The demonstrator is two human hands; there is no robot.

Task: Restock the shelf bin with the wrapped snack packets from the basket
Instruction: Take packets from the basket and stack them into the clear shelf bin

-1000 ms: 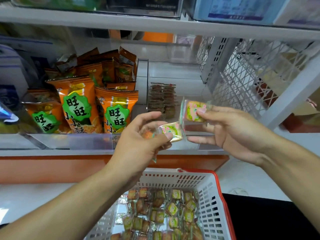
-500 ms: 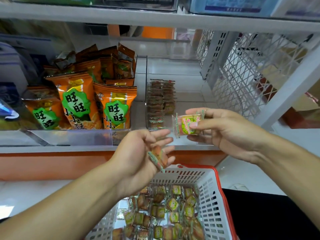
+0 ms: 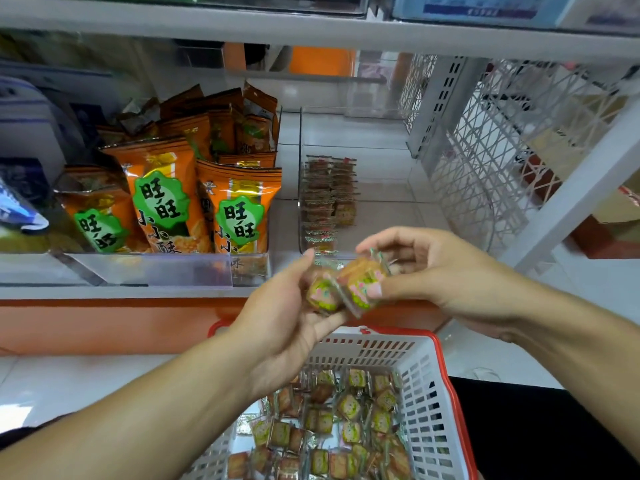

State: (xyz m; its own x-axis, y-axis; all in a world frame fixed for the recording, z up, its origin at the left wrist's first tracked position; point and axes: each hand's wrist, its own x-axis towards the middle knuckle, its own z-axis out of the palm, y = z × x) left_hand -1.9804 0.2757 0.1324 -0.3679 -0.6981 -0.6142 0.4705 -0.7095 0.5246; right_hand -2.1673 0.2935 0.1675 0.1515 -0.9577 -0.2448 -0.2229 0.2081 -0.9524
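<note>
Hands meet above the white basket [image 3: 424,379] of wrapped snack packets [image 3: 346,424]. The left hand [image 3: 287,317] cradles one packet [image 3: 322,295] in curled fingers; the right hand [image 3: 429,271] pinches another packet [image 3: 362,280] touching it. The clear shelf bin [image 3: 388,202] behind holds a stacked row.

White metal shelving [image 3: 311,32] seen across frame, upper shelf edge running along 12 o'clock. Orange base panel [image 3: 104,323] set below lower shelf at 9 o'clock. White perforated upright [image 3: 446,109] and lattice side panel [image 3: 512,150] placed at 2 o'clock. Orange snack bags [image 3: 194,202] stocked at 10 o'clock behind clear plastic front strip [image 3: 149,271]. Pale tiled floor [image 3: 69,379] seen at 8 o'clock. Scene evenly lit, soft glare on strip.
</note>
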